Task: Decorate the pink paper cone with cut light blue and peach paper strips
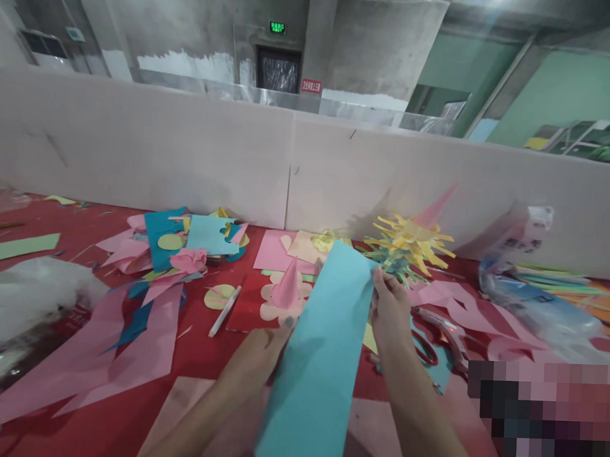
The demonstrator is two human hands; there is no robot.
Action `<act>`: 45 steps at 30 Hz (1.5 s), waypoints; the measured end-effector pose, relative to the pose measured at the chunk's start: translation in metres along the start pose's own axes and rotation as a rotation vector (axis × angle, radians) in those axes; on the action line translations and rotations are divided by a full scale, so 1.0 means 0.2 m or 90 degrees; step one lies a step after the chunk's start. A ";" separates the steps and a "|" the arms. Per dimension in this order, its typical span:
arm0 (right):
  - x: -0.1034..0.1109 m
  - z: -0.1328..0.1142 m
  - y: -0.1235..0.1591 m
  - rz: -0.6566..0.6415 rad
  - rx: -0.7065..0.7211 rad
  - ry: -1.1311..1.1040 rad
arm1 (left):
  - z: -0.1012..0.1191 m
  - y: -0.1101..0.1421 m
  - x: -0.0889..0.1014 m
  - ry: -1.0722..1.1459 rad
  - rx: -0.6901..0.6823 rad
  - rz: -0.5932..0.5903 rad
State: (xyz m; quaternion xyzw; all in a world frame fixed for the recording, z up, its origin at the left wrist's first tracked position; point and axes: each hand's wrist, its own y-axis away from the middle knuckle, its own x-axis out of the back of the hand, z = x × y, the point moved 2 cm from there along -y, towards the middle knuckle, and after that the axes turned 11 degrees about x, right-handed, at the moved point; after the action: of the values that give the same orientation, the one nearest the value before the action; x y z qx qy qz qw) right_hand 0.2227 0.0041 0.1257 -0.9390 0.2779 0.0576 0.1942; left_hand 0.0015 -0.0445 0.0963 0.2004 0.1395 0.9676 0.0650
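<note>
A long light-blue sheet of paper (321, 349) is held up lengthwise in front of me. My right hand (390, 301) pinches its upper right edge between thumb and fingers. At the left edge, my left hand (271, 344) grips the sheet, its fingertips partly hidden behind the paper. Just beyond my left hand stands a pink paper cone (287, 288) on pale petals over a red sheet (242, 303). A white marker (225, 311) lies left of it, touching a round yellow paper piece (215, 297). Under my forearms is a pale pink board (179, 404).
Pink paper scraps (151, 343) and a plastic bag (37, 292) lie left. On the right are a yellow fringed paper piece with a pink cone (415, 239), a glue gun (446, 330), red-handled scissors (425, 349) and a plastic packet (547, 310). A white partition (187, 151) stands behind.
</note>
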 end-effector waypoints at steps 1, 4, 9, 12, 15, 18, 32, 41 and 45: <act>-0.01 -0.02 0.01 -0.031 -0.006 -0.005 | 0.05 0.01 0.04 -0.025 -0.031 0.022; -0.06 -0.10 0.07 -0.121 -0.006 0.029 | 0.27 0.05 0.15 -0.083 -0.179 0.165; -0.14 -0.28 0.20 -0.203 0.057 0.115 | 0.59 0.08 0.19 -0.235 -0.410 0.210; -0.15 -0.34 0.22 -0.221 0.128 0.137 | 0.66 0.03 0.19 -0.284 -0.401 0.072; -0.13 -0.32 0.19 -0.224 0.179 0.152 | 0.66 -0.06 0.24 -0.278 -0.348 -0.056; -0.11 -0.27 0.14 -0.219 0.169 0.146 | 0.62 -0.13 0.29 -0.245 -0.254 -0.217; -0.12 -0.14 0.16 -0.193 -0.036 0.001 | 0.41 -0.14 0.18 0.009 -0.113 -0.203; -0.10 -0.13 0.17 -0.156 -0.063 0.012 | 0.33 -0.15 0.13 -0.028 -0.107 -0.254; -0.09 -0.11 0.18 -0.131 -0.023 0.091 | 0.32 -0.14 0.12 -0.065 -0.130 -0.232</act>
State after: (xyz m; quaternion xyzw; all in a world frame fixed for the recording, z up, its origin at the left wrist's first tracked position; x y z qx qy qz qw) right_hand 0.1875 -0.0234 0.1385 -0.9676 0.1918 -0.0251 0.1621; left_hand 0.0073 0.0021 0.1527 0.2133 0.0714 0.9374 0.2659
